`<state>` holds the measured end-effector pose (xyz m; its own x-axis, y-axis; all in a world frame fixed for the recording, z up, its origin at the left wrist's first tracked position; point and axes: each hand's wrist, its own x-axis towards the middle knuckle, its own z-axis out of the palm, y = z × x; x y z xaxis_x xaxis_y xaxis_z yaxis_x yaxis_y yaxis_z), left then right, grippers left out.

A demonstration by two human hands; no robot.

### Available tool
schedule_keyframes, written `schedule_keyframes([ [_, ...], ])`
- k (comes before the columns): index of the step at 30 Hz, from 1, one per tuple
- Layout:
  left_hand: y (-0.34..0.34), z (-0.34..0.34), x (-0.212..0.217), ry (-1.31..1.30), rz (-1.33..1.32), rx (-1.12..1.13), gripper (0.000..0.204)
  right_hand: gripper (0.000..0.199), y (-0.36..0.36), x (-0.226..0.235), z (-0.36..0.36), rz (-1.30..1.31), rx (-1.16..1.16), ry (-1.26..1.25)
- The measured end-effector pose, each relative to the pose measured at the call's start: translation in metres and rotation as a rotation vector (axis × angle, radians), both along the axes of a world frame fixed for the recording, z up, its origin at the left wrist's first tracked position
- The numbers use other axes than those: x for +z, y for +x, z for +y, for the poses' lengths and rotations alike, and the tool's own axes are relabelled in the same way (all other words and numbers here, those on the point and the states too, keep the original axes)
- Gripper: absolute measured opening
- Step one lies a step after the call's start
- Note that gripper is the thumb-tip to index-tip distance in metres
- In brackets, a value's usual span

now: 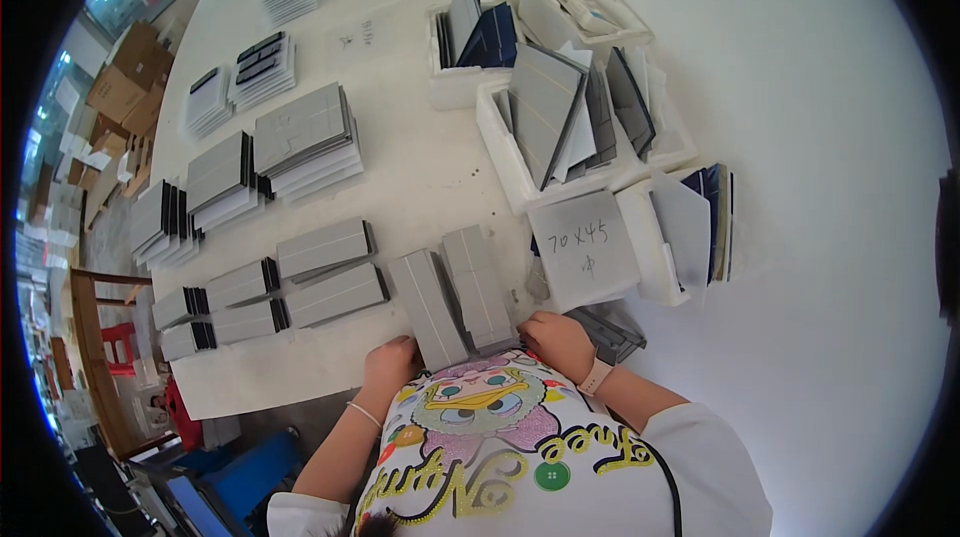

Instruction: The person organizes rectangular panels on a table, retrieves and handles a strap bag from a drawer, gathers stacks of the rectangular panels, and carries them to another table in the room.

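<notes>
— Left hand (388,362), where does it sit?
— At the near table edge, fingers curled against the near end of the left stack of thin grey rectangular plates (428,307); how tightly it grips, I cannot tell.
— And the right hand (560,342)?
— Closed over the near end of the right grey plate stack (478,287), just beside the first. Beyond it sits a white foam tray (500,152) of grey sheets.
</notes>
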<state>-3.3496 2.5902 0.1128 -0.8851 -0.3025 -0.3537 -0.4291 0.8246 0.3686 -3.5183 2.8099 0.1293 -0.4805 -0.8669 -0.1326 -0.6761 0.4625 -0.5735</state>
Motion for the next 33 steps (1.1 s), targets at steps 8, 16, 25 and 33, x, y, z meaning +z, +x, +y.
schedule_keyframes([
  [8,-0.002,0.007,0.011,0.034,0.121,0.015,0.013,0.010,0.000,-0.008,-0.002,0.182,0.226,0.111],
  [16,0.017,0.023,0.001,0.009,0.245,0.028,0.017,0.009,-0.004,-0.023,0.000,0.341,0.367,-0.015],
  [25,0.017,0.025,-0.005,-0.226,0.298,-0.186,0.017,0.011,-0.008,-0.024,0.001,0.395,0.421,-0.074],
  [33,0.009,0.019,-0.001,-0.229,0.269,-0.178,0.016,0.012,-0.007,-0.025,-0.004,0.412,0.350,-0.060],
])
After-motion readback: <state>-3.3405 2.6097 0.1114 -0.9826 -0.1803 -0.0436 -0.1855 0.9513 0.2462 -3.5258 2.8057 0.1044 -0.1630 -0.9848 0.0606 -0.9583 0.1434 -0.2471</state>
